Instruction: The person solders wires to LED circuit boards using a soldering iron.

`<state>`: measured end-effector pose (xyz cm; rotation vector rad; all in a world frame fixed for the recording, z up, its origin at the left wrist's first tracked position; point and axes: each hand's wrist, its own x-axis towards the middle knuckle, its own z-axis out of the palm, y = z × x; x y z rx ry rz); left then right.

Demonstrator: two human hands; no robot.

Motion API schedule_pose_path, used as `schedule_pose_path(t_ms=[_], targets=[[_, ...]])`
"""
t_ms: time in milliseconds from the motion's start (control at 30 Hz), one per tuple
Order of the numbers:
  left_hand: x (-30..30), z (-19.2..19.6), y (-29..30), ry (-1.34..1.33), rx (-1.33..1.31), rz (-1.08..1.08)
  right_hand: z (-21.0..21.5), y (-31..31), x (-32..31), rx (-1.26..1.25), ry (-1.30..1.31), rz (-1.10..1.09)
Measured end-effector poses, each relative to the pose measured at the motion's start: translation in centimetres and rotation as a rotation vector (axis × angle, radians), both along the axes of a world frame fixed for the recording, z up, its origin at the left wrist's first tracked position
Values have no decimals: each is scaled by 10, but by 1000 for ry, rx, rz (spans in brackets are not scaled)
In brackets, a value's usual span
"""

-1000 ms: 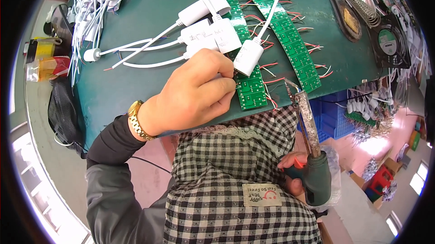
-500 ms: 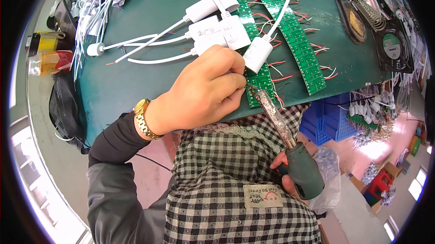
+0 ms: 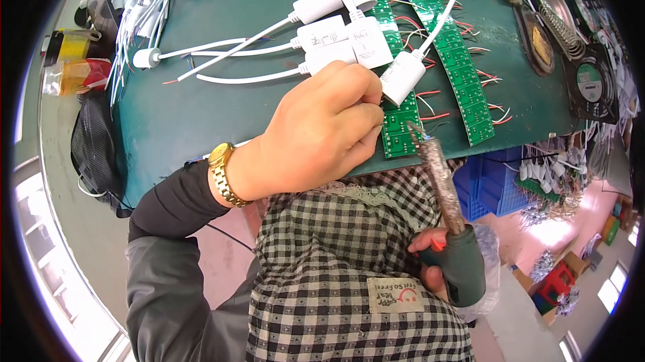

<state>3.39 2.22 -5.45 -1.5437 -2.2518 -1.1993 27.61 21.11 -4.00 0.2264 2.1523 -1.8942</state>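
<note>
Gripping a soldering iron with a dark green handle and a stained metal barrel (image 3: pixel 440 180), the right hand (image 3: pixel 428 238) is low at the right, in front of the black-and-white checked apron (image 3: pixel 295 322); its fingers close round the grip, partly hidden behind it. The iron points up and slightly left, its tip over or just beside the lower end of a long green circuit-board strip (image 3: pixel 401 137); contact between tip and board cannot be told from this view. The left hand (image 3: pixel 326 130), back uppermost, has its fingers curled and pressed together at the left edge of that strip; whether it pinches anything is hidden. The strip lies on a dark green desk (image 3: pixel 181 113), its lower end near the front edge. A white plastic cylinder with a white cable (image 3: pixel 402 79) lies tilted across the strip, just beside the left hand's fingertips. Several white cylindrical connectors (image 3: pixel 329 46) lie heaped above the left hand, their cables running mostly left. To the right, apart from the first, is a second green circuit-board strip (image 3: pixel 457 59); short red and white wires (image 3: pixel 433 117) stick out from both. Upper right: a metal coil spring (image 3: pixel 561 29) beside a dark oval tray holding a yellowish pad (image 3: pixel 539 39). Left wrist: gold-coloured watch (image 3: pixel 225 174).
</note>
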Motion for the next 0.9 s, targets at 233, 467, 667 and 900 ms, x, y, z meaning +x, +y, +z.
schedule_pose_path(t_ms=[233,467,667,900], targets=[[0,1,1,-7,12,-7,-2,3,0,-294,-65,-114],[-1,0,3,-19,7,-20,-15,-5,-4,-225,173,-130],[-3,-3,-3,-14,-16,-35,-9,-11,-10,-260,180,-224],[-2,0,-5,6,-95,-60,-46,-1,5,-324,387,-206]])
